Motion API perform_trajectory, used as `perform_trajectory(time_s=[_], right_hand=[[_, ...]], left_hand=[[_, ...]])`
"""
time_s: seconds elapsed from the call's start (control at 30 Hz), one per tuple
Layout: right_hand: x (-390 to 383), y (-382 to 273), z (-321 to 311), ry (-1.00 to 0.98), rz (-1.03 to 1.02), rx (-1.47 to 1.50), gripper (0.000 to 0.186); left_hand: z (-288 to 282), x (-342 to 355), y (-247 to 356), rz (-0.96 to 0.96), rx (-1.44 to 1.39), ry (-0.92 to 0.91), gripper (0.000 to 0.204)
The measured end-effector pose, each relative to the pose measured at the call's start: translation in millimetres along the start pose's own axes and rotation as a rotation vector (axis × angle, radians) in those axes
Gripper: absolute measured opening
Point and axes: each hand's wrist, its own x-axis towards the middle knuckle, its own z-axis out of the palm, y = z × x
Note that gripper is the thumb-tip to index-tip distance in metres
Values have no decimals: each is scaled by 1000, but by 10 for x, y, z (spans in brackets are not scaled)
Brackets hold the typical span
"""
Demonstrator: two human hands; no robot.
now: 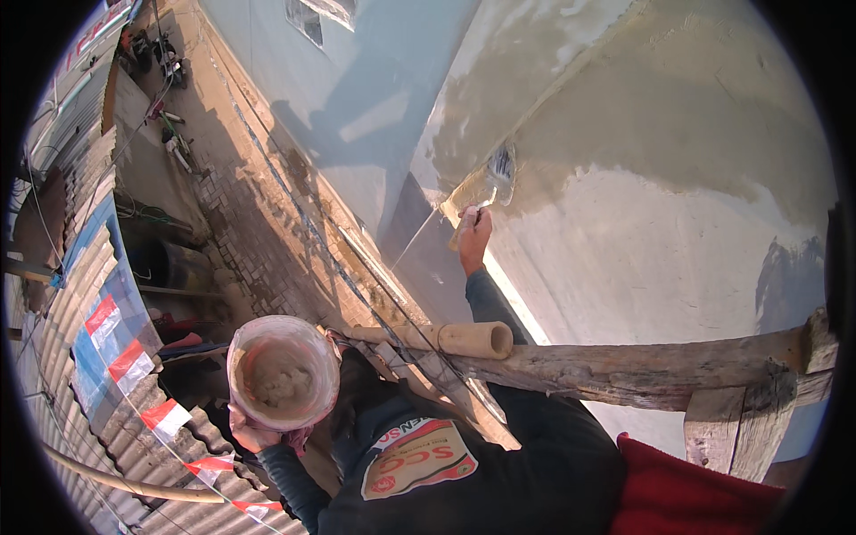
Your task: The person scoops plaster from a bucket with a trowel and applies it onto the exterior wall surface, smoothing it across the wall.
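My left hand grips the lower left side of a pale pinkish bucket, holding it out to my left. Inside the bucket lies a thick greyish, paste-like mix. My right arm reaches forward past a wooden rail to the wall. There my right hand is closed on a paintbrush, whose dark bristles lie against the wall beside an edge. Around and beyond the brush, a damp olive-grey coat covers the upper wall. Paler surface shows below it.
A rough timber rail and a bamboo pole cross in front of me. Cables run down past the wall. Far below is a paved alley with parked motorbikes. Corrugated roofs and red-white bunting lie left.
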Motion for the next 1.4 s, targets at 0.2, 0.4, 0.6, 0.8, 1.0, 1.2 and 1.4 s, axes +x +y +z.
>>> perform_trajectory(time_s=[0.2, 0.4, 0.6, 0.8, 1.0, 1.2, 1.4], right_hand=[[-29, 3, 55, 143, -28, -129, 20], [-287, -351, -214, 217, -102, -57, 18], [-330, -678, -391, 11, -73, 94, 16], [-300, -376, -312, -154, -106, 3, 21], [-248, -467, -265, -62, -70, 93, 19], [-14, -1111, -305, -116, -61, 204, 24], [265, -1739, -544, -152, -94, 278, 33]], left_hand=[[-42, 89, -31, 17, 35, 5, 43], [-34, 110, -41, 20, 16, 14, 43], [63, 321, -101, 88, 45, -107, 41], [20, 400, -198, 122, 33, -89, 41], [-124, 214, -64, 25, -61, -179, 50], [-223, 133, -35, 77, 30, -98, 50], [-260, 168, -103, 89, 129, -105, 52]])
